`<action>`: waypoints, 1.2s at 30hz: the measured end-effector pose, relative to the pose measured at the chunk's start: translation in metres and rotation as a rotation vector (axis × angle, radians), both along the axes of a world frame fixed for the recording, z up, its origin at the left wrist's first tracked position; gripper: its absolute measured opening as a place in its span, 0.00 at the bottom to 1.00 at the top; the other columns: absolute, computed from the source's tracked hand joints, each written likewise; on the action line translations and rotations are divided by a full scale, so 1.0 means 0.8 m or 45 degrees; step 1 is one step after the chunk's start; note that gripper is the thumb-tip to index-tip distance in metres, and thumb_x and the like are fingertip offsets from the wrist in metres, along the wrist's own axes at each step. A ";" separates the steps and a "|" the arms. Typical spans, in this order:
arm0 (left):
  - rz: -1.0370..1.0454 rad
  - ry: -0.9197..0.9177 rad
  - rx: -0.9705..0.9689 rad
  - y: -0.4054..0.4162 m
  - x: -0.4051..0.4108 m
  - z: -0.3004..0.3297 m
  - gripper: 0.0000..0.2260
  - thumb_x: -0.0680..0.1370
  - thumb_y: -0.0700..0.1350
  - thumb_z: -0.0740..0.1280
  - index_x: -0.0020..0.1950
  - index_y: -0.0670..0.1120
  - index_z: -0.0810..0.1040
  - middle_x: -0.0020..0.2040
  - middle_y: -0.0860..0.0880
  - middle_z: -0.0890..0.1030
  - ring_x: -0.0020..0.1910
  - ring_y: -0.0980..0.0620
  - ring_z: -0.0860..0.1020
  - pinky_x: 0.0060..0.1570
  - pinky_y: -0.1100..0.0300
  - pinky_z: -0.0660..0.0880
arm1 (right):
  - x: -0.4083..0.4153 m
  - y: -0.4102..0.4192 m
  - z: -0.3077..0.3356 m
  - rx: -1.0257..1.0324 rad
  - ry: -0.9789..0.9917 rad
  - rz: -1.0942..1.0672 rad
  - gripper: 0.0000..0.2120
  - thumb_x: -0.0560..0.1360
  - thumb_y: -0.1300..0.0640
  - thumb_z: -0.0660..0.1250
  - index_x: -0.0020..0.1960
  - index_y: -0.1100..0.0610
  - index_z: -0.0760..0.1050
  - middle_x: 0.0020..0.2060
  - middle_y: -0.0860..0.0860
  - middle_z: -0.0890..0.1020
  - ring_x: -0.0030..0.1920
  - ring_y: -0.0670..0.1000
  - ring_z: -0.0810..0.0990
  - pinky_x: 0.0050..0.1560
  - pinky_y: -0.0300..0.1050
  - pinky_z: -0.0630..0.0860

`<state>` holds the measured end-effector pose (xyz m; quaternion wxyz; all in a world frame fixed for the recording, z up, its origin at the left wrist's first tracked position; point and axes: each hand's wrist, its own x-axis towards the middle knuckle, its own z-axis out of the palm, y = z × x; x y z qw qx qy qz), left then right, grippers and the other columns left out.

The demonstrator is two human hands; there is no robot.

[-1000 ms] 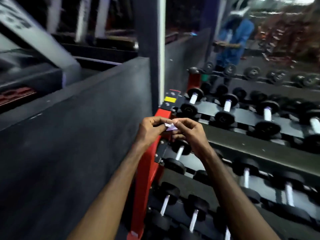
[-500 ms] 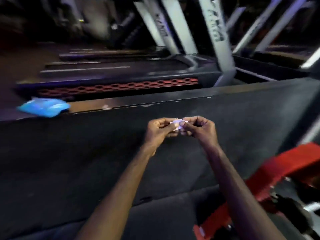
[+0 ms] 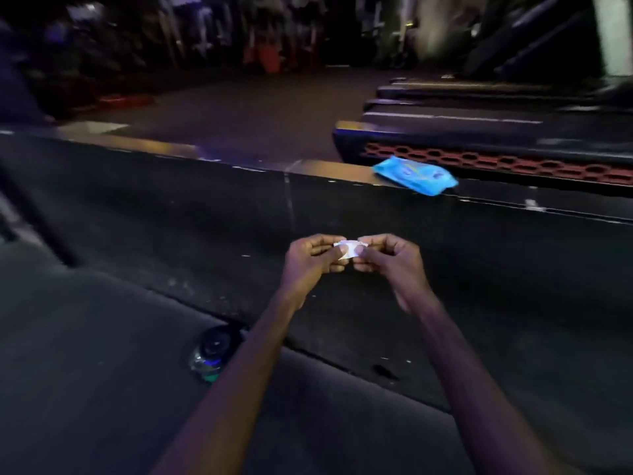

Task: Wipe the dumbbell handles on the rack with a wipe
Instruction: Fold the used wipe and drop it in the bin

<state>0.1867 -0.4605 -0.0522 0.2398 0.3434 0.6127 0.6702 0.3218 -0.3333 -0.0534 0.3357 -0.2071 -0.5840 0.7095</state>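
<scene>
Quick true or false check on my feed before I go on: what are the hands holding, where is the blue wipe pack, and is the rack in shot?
1. Both hands pinch one small white piece. True: the left hand and right hand hold the white piece between them.
2. The blue wipe pack lies on the floor. False: it rests on the ledge of the dark wall.
3. The dumbbell rack fills the right side. False: no rack is in view.
4. A bottle stands on the floor under the left forearm. True.
</scene>
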 end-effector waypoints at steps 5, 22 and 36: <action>0.241 -0.049 -0.050 -0.105 -0.137 -0.046 0.07 0.81 0.37 0.74 0.58 0.41 0.86 0.51 0.44 0.89 0.47 0.49 0.88 0.45 0.58 0.84 | -0.162 -0.079 -0.040 -0.010 -0.064 0.231 0.10 0.75 0.67 0.75 0.56 0.67 0.82 0.48 0.64 0.87 0.43 0.56 0.86 0.46 0.47 0.86; 0.666 -0.178 -0.279 -0.249 -0.540 -0.136 0.07 0.79 0.33 0.74 0.56 0.39 0.85 0.41 0.50 0.89 0.36 0.57 0.85 0.37 0.65 0.81 | -0.633 -0.190 -0.161 -0.178 -0.213 0.618 0.11 0.75 0.68 0.75 0.56 0.70 0.80 0.49 0.68 0.86 0.41 0.57 0.85 0.46 0.47 0.85; 0.343 -0.324 -0.414 -0.282 -0.842 -0.271 0.09 0.79 0.35 0.76 0.60 0.37 0.86 0.49 0.42 0.88 0.42 0.52 0.85 0.41 0.63 0.82 | -0.879 -0.251 -0.269 -0.289 -0.434 0.278 0.10 0.75 0.69 0.75 0.55 0.71 0.80 0.47 0.67 0.86 0.37 0.54 0.86 0.41 0.42 0.85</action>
